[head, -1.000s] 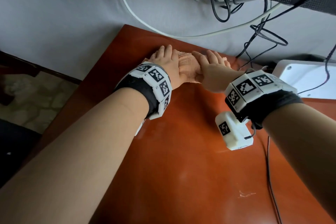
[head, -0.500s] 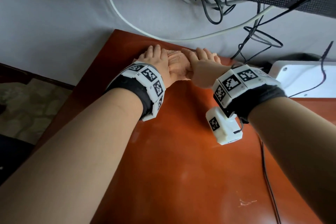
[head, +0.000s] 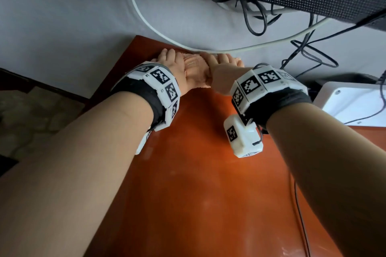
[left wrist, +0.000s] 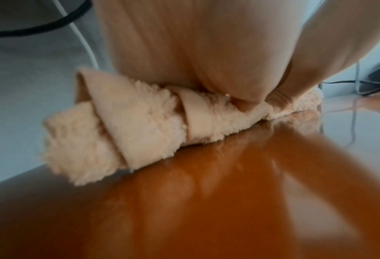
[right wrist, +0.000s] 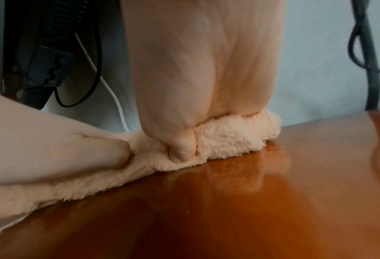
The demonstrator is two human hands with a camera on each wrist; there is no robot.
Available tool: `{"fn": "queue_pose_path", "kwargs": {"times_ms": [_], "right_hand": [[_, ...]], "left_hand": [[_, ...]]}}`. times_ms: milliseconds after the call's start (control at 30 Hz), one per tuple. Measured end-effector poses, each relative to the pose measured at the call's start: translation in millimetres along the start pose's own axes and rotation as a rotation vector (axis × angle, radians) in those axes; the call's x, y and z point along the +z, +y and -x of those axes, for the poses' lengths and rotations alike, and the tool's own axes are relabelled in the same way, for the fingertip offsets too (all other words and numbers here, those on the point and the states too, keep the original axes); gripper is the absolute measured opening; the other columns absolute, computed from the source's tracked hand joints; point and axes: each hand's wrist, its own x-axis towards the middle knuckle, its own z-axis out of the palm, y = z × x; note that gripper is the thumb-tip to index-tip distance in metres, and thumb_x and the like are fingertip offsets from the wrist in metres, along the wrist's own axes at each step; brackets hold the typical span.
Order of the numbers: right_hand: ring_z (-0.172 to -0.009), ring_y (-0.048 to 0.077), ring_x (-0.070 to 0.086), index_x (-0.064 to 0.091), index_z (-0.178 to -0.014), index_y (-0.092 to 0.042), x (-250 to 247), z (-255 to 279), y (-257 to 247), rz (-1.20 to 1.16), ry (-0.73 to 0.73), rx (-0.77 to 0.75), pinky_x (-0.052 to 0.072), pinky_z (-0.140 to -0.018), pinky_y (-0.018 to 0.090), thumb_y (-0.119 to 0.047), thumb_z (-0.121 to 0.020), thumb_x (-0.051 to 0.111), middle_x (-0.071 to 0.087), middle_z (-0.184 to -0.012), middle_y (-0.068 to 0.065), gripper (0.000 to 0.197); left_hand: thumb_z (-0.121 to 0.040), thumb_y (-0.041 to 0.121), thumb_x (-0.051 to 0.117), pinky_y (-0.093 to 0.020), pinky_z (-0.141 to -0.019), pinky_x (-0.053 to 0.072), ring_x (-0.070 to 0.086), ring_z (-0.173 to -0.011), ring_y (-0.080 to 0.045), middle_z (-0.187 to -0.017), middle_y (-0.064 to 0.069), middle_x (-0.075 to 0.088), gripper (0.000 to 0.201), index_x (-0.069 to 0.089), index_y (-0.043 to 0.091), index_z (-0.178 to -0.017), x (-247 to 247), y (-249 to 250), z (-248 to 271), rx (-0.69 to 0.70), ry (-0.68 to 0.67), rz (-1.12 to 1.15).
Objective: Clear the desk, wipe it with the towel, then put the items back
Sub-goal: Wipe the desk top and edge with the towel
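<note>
The desk (head: 188,183) ran up to a grey wall (head: 62,16), and your towel (head: 195,64) lay bunched at that far edge. Your left hand (head: 173,64) and right hand (head: 221,69) pressed it flat-fingered, thumbs tucked against the cloth. Bare wood stretched toward you. The hands had slid slightly farther back and left than a second before.

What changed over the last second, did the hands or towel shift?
Hardly anything. Both the left hand and right hand still press the bunched towel flat at the desk's far edge by the wall; any slide along it is too slight to separate from head-camera motion. Nothing was taken up or released. White box and cables unchanged.
</note>
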Motion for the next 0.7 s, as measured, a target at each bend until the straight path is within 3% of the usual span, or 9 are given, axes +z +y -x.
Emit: {"fn": "queue_pose_path", "kwargs": {"times_ms": [233,400,500,600,700], "right_hand": [[-0.139,0.031,0.017,0.010,-0.149,-0.031,-1.3,-10.8,-17.5,-0.028,0.003,-0.014,0.014,-0.115,0.049,-0.031,-0.098,0.036,0.022,-0.149,0.011,0.057],[-0.139,0.030,0.019,0.010,-0.149,-0.031,-1.0,-17.7,-27.2,-0.031,0.004,-0.020,0.016,-0.115,0.049,-0.032,-0.098,0.037,0.023,-0.148,0.010,0.057],[-0.139,0.028,0.019,0.014,-0.148,-0.032,0.5,-19.3,-36.0,-0.061,0.057,-0.040,0.014,-0.115,0.043,-0.032,-0.098,0.038,0.025,-0.148,0.008,0.056],[-0.140,0.026,0.017,0.015,-0.148,-0.032,1.9,-20.1,-46.5,-0.074,0.079,-0.054,0.013,-0.115,0.039,-0.030,-0.098,0.040,0.024,-0.150,0.007,0.056],[-0.141,0.029,0.018,0.013,-0.149,-0.031,-1.6,-19.3,-49.0,-0.046,0.042,-0.092,0.013,-0.115,0.042,-0.032,-0.097,0.042,0.022,-0.151,0.008,0.059]], "left_hand": [[-0.091,0.047,0.045,-0.041,-0.117,0.012,0.004,-0.146,-0.022,-0.156,-0.008,0.011,0.075,0.015,0.007,-0.147,-6.1,-18.9,-2.6,-0.015,0.015,0.015],[-0.091,0.050,0.046,-0.040,-0.118,0.011,0.002,-0.146,-0.021,-0.157,-0.007,0.008,0.078,0.012,0.008,-0.148,-7.2,-31.3,-3.4,-0.033,0.000,0.038],[-0.089,0.052,0.047,-0.040,-0.118,0.011,0.002,-0.146,-0.020,-0.157,-0.006,0.009,0.081,0.012,0.009,-0.149,-7.6,-40.4,-1.1,-0.057,0.008,0.057],[-0.091,0.042,0.046,-0.044,-0.117,0.013,0.003,-0.146,-0.021,-0.157,-0.007,0.009,0.075,0.013,0.008,-0.148,-7.2,-49.4,1.8,-0.079,0.008,0.054],[-0.090,0.032,0.046,-0.045,-0.117,0.014,0.004,-0.146,-0.022,-0.157,-0.008,0.009,0.070,0.015,0.007,-0.147,-6.1,-55.4,5.6,-0.085,0.020,0.060]]}}
